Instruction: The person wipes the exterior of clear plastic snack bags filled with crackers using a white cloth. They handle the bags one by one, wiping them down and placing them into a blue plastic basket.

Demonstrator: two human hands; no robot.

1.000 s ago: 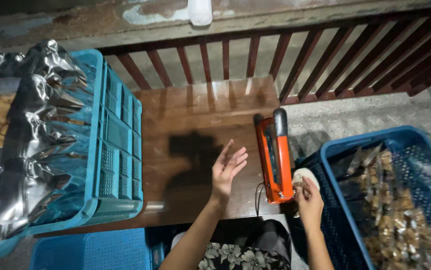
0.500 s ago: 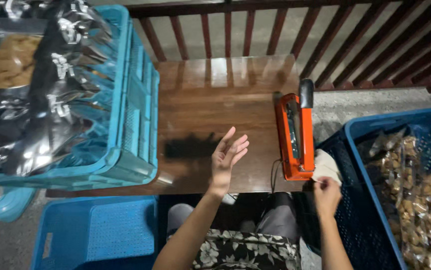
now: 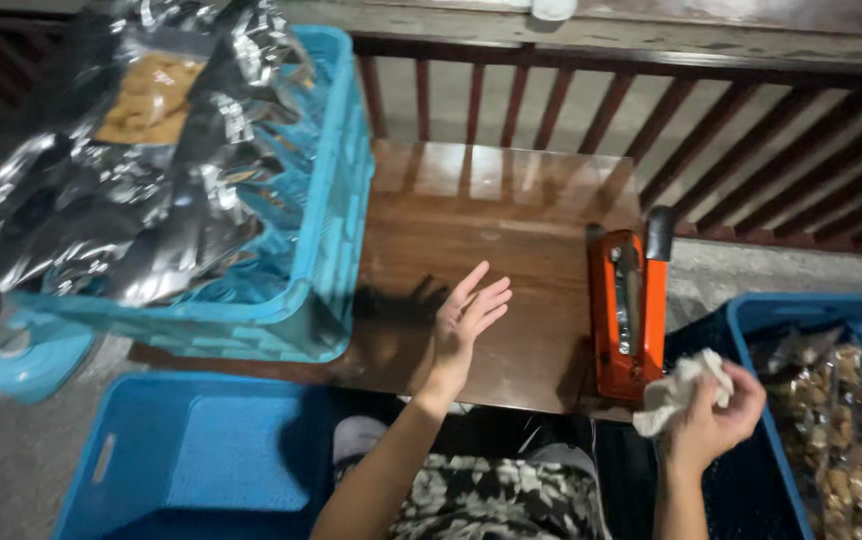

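A brown table [image 3: 491,215] sits by a wood rail [image 3: 711,120]. Big blue crate [image 3: 336,200] w/ shiny bags [image 3: 151,180] is on the left. An orange sealer [image 3: 631,310] stands at the table's right edge, just beside the right hand [image 3: 711,420]. That hand is squeezed shut on a cloth [image 3: 676,385], white & crumpled, sticking out by the thumb. Left hand [image 3: 466,320] is spread flat over the table, holding nothing.

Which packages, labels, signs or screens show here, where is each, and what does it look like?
Shiny silver foil bags: heaped in the light-blue plastic crate at the left end of the table; crinkled, one showing tan contents.
Clear plastic snack packets: in the dark-blue plastic crate at lower right; brown pieces inside.
No readable labels, signs or screens in view.
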